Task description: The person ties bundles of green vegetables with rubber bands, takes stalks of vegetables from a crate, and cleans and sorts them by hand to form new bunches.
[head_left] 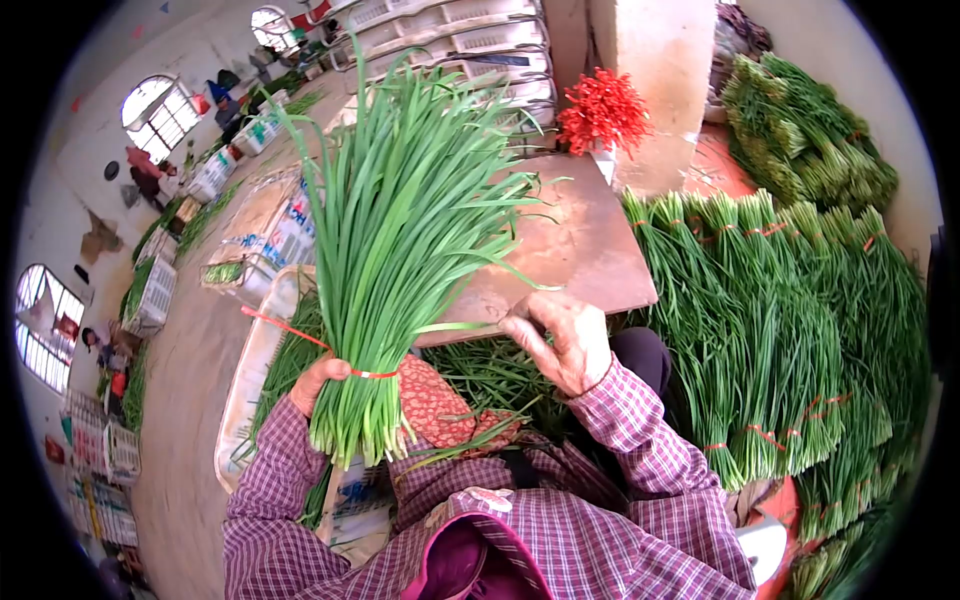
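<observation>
A large bunch of garlic chives (pixel 400 220) stands in front of me, leaves fanned upward and pale cut ends down. My left hand (pixel 318 385) is closed around its lower part, with most of the fingers hidden behind the stems. A red tie (pixel 374 374) circles the bunch there, its loose tail sticking out to the left. To the right, my right hand (pixel 562 340) is pinched at the end of a single chive leaf (pixel 455 326) that stretches sideways from the bunch.
Behind the bunch is a brown board (pixel 580 240), with a cluster of red ties (pixel 603 112) at its far edge. Tied chive bundles (pixel 750 320) are piled on the right. Loose chives lie in a white crate (pixel 245 390) at left. Stacked crates (pixel 490 40) stand behind; people work far left.
</observation>
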The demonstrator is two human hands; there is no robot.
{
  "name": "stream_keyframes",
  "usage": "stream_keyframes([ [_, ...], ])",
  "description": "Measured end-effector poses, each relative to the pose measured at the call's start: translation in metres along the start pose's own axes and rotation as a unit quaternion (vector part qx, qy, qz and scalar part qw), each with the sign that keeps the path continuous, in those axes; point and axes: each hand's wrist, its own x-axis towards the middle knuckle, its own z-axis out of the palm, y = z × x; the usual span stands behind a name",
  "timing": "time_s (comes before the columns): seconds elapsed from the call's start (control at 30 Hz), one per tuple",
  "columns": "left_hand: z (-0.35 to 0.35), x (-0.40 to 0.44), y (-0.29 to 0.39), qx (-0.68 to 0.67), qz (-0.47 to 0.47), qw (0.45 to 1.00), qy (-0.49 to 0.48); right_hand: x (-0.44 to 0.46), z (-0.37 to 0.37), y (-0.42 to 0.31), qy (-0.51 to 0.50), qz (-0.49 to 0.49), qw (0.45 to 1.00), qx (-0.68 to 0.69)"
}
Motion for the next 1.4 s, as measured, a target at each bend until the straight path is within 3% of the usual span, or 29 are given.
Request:
stream_keyframes([
  [0.1,0.004,-0.001,0.001,0.003,-0.006,1.000,-0.011,-0.001,-0.001,0.019,0.151,0.003,0.988,0.015],
  [0.2,0.006,0.000,0.001,0.051,-0.006,0.999,-0.006,0.015,-0.036,0.006,0.187,-0.022,0.982,-0.004],
  [0.3,0.006,0.004,-0.002,0.082,0.013,0.996,-0.018,0.026,-0.054,-0.001,0.199,-0.110,0.966,-0.121],
  [0.37,0.026,-0.001,0.000,0.091,0.017,0.995,-0.021,0.029,-0.057,-0.021,0.152,-0.158,0.969,-0.115],
  [0.47,0.063,0.003,0.005,0.110,0.009,0.994,-0.007,0.027,-0.043,-0.045,-0.025,-0.288,0.950,-0.120],
  [0.5,0.054,0.008,0.003,0.042,-0.049,0.998,-0.016,0.025,-0.030,-0.049,-0.076,-0.323,0.936,-0.118],
  [0.57,0.058,0.028,0.008,0.107,-0.082,0.990,-0.045,0.018,0.018,-0.042,0.007,-0.388,0.912,-0.129],
  [0.63,0.070,0.037,0.017,0.217,-0.084,0.970,-0.065,0.016,0.023,-0.030,-0.008,-0.394,0.905,-0.158],
  [0.67,0.078,0.038,0.022,0.269,-0.076,0.957,-0.073,0.015,0.003,-0.028,-0.086,-0.352,0.924,-0.119],
  [0.7,0.086,0.037,0.028,0.319,-0.064,0.942,-0.079,0.014,0.001,-0.016,-0.002,-0.371,0.904,-0.211],
  [0.77,0.112,0.061,0.036,0.275,-0.103,0.948,-0.123,0.001,-0.015,-0.007,0.030,-0.333,0.922,-0.194],
  [0.8,0.096,0.089,0.040,0.410,-0.096,0.884,-0.205,-0.006,-0.027,-0.001,0.043,-0.333,0.914,-0.226],
  [0.87,0.127,0.097,0.032,0.304,-0.186,0.913,-0.199,-0.023,-0.073,0.000,0.012,-0.279,0.919,-0.278],
  [0.9,0.160,0.107,0.034,0.241,-0.180,0.895,-0.329,-0.029,-0.101,-0.004,-0.006,-0.250,0.929,-0.274],
  [0.93,0.160,0.121,0.037,0.239,-0.181,0.895,-0.331,-0.039,-0.125,-0.001,-0.012,-0.201,0.936,-0.288],
  [1.0,0.145,0.153,0.038,0.165,-0.079,0.959,-0.217,-0.054,-0.166,0.007,0.029,-0.075,0.940,-0.331],
  [1.03,0.144,0.166,0.040,0.126,-0.025,0.980,-0.155,-0.059,-0.181,0.019,0.133,-0.074,0.929,-0.339],
  [1.07,0.163,0.165,0.052,0.235,-0.011,0.936,-0.261,-0.067,-0.197,0.037,0.168,-0.040,0.927,-0.333],
  [1.13,0.160,0.176,0.052,0.214,0.009,0.937,-0.277,-0.076,-0.221,0.067,0.212,0.118,0.925,-0.291],
  [1.2,0.127,0.189,0.046,0.189,0.015,0.947,-0.259,-0.077,-0.239,0.110,0.217,0.252,0.907,-0.257],
  [1.23,0.108,0.193,0.041,0.149,0.018,0.969,-0.198,-0.077,-0.244,0.140,0.216,0.314,0.894,-0.237],
  [1.27,0.092,0.194,0.037,0.108,0.022,0.985,-0.135,-0.077,-0.244,0.167,0.209,0.356,0.881,-0.232],
  [1.4,0.041,0.182,0.030,0.078,0.035,0.996,-0.037,-0.059,-0.222,0.273,0.159,0.469,0.837,-0.234],
])
